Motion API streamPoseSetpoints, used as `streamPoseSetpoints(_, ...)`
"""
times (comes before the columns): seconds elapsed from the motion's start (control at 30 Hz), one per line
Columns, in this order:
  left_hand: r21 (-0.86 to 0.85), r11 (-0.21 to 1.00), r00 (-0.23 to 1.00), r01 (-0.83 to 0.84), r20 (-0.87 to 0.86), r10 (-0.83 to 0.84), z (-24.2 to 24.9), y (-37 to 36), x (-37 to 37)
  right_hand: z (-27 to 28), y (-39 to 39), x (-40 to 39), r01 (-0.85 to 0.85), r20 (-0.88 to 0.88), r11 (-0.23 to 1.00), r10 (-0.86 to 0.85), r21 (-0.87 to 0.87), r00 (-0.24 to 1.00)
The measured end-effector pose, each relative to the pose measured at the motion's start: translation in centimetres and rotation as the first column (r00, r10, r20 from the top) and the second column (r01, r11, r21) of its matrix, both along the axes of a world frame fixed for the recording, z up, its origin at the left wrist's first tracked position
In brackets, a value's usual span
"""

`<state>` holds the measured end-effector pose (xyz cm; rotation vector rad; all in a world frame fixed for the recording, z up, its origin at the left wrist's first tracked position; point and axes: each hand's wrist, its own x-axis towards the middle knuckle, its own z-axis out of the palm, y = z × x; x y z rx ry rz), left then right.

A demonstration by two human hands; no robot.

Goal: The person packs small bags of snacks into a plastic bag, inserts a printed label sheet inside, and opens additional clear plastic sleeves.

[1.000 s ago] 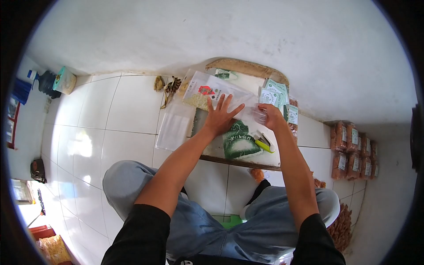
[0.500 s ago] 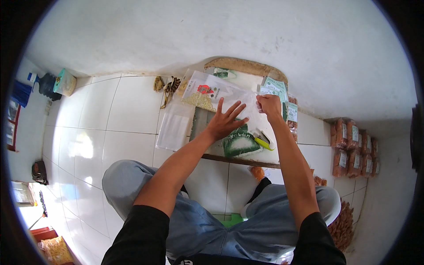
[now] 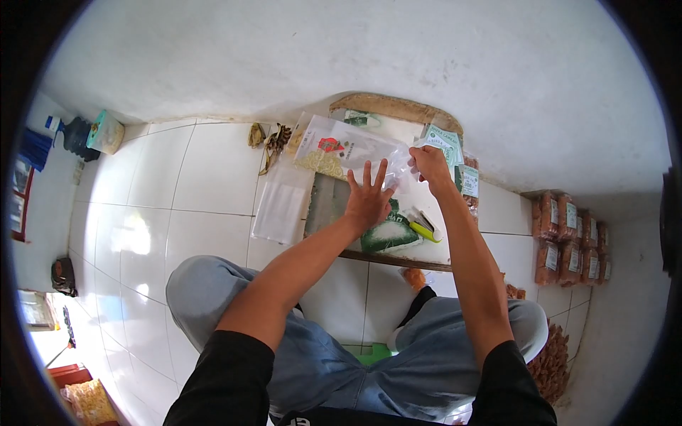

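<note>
A clear plastic bag (image 3: 367,148) with red and gold print lies across the low table (image 3: 398,257). My left hand (image 3: 367,200) is open over the bag's near side, fingers spread. At the bag's right end, my right hand (image 3: 430,165) is closed, pinching the crumpled plastic. Just below the hands lie a green-and-white printed piece (image 3: 389,234) and a yellow-green tool (image 3: 423,228), perhaps a stapler or cutter. Green-and-white labels (image 3: 445,140) are piled beyond my right hand. More clear plastic bags (image 3: 275,209) hang over the table's left side.
Packed brown bags with labels (image 3: 568,231) stand in rows by the wall at right. Bananas (image 3: 273,145) lie on the tiled floor (image 3: 153,241) at left. A tub (image 3: 105,135) and a water jug (image 3: 77,140) are farther left. Loose brown pieces (image 3: 550,366) lie near my right knee.
My left hand has shifted slightly right, its fingers now pointing more away from me. My right hand has moved slightly up, and the bag's right end looks more crumpled.
</note>
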<state>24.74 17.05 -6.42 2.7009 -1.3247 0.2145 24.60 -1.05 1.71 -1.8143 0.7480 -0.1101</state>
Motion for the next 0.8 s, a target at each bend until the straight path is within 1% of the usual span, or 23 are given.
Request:
streamPoseSetpoints(0.03, 0.000, 1.000, 1.000, 0.001, 0.000, -0.001, 0.2, 0.0, 0.0, 0.2, 0.2, -0.1, -0.006, 0.031, 1.000, 0.005, 0.010, 1.000)
streamPoseSetpoints(0.07, -0.040, 0.999, 1.000, -0.006, 0.005, 0.007, 0.2, 0.0, -0.1, -0.2, -0.3, 0.0, -0.005, 0.031, 1.000, 0.004, 0.010, 1.000)
streamPoseSetpoints(0.1, -0.080, 0.997, 1.000, -0.014, 0.009, 0.015, 0.3, 0.0, -0.1, -0.4, -1.0, 0.3, -0.023, 0.027, 0.992, 0.027, -0.125, 0.999)
streamPoseSetpoints(0.13, -0.080, 0.997, 1.000, -0.015, 0.009, 0.015, 0.3, 0.0, 0.0, -0.7, -1.6, 0.5, -0.042, 0.020, 0.965, 0.049, -0.258, 0.999)
streamPoseSetpoints(0.17, -0.089, 0.996, 0.999, -0.027, 0.027, 0.029, 0.4, 0.0, 0.1, -0.3, -1.8, 0.5, -0.043, 0.019, 0.965, 0.050, -0.259, 0.999)
streamPoseSetpoints(0.23, -0.100, 0.994, 0.998, -0.039, 0.045, 0.044, 0.6, -0.2, 0.5, 0.6, -2.3, 0.5, 0.070, 0.075, 0.929, -0.046, -0.364, 0.996)
streamPoseSetpoints(0.27, -0.056, 0.997, 0.998, -0.062, 0.010, 0.063, 0.7, -0.2, 0.7, 1.0, -3.1, 0.7, 0.069, 0.074, 0.928, -0.045, -0.366, 0.996)
streamPoseSetpoints(0.3, -0.011, 0.996, 0.996, -0.083, -0.024, 0.083, 0.6, -0.3, 0.8, 1.5, -4.0, 1.0, 0.107, 0.096, 0.933, -0.078, -0.345, 0.992)
streamPoseSetpoints(0.33, -0.013, 0.996, 0.996, -0.083, -0.025, 0.083, 0.5, -0.3, 0.9, 1.7, -4.7, 1.1, 0.145, 0.118, 0.935, -0.112, -0.322, 0.987)
streamPoseSetpoints(0.37, -0.048, 0.996, 0.996, -0.082, -0.033, 0.080, 0.2, -0.3, 1.0, 3.2, -4.5, 0.7, 0.145, 0.117, 0.935, -0.112, -0.325, 0.987)
streamPoseSetpoints(0.43, -0.085, 0.993, 0.996, -0.079, -0.040, 0.076, 0.1, -0.2, 1.2, 8.6, -3.5, -0.5, 0.199, 0.268, 0.974, -0.165, -0.107, 0.949)
streamPoseSetpoints(0.47, -0.052, 0.995, 0.995, -0.083, -0.060, 0.080, 0.3, -0.3, 1.2, 10.5, -3.5, -0.9, 0.200, 0.267, 0.974, -0.165, -0.110, 0.949)
streamPoseSetpoints(0.5, -0.020, 0.996, 0.993, -0.084, -0.080, 0.083, 0.5, -0.3, 1.2, 12.3, -3.5, -1.3, 0.189, 0.303, 0.974, -0.145, -0.121, 0.942)
streamPoseSetpoints(0.53, -0.024, 0.996, 0.993, -0.082, -0.082, 0.080, 0.4, -0.3, 1.1, 14.0, -3.5, -1.6, 0.178, 0.339, 0.975, -0.124, -0.133, 0.933)
streamPoseSetpoints(0.57, -0.045, 0.996, 0.995, -0.073, -0.065, 0.069, 0.2, -0.2, 1.1, 15.7, -3.4, -2.1, 0.178, 0.338, 0.974, -0.123, -0.137, 0.933)
streamPoseSetpoints(0.63, -0.073, 0.995, 0.997, -0.064, -0.045, 0.061, 0.3, -0.3, 1.2, 19.0, -2.9, -3.0, 0.199, 0.475, 0.971, -0.114, -0.132, 0.873)
streamPoseSetpoints(0.67, -0.052, 0.997, 0.998, -0.060, -0.036, 0.058, 0.3, -0.4, 1.1, 20.5, -2.8, -3.4, 0.180, 0.528, 0.972, -0.075, -0.150, 0.846)
streamPoseSetpoints(0.73, -0.037, 0.998, 0.998, -0.055, -0.027, 0.054, 0.0, -0.8, 1.5, 23.3, -2.9, -4.0, 0.140, 0.537, 0.968, -0.007, -0.207, 0.844)
streamPoseSetpoints(0.77, -0.075, 0.996, 0.999, -0.040, 0.012, 0.041, -0.9, -1.3, 1.9, 24.4, -3.0, -4.4, 0.142, 0.535, 0.967, -0.006, -0.213, 0.845)
streamPoseSetpoints(0.8, -0.113, 0.993, 0.998, -0.023, 0.051, 0.029, -1.4, -1.7, 2.3, 25.4, -3.2, -4.7, 0.078, 0.530, 0.974, 0.049, -0.215, 0.847)
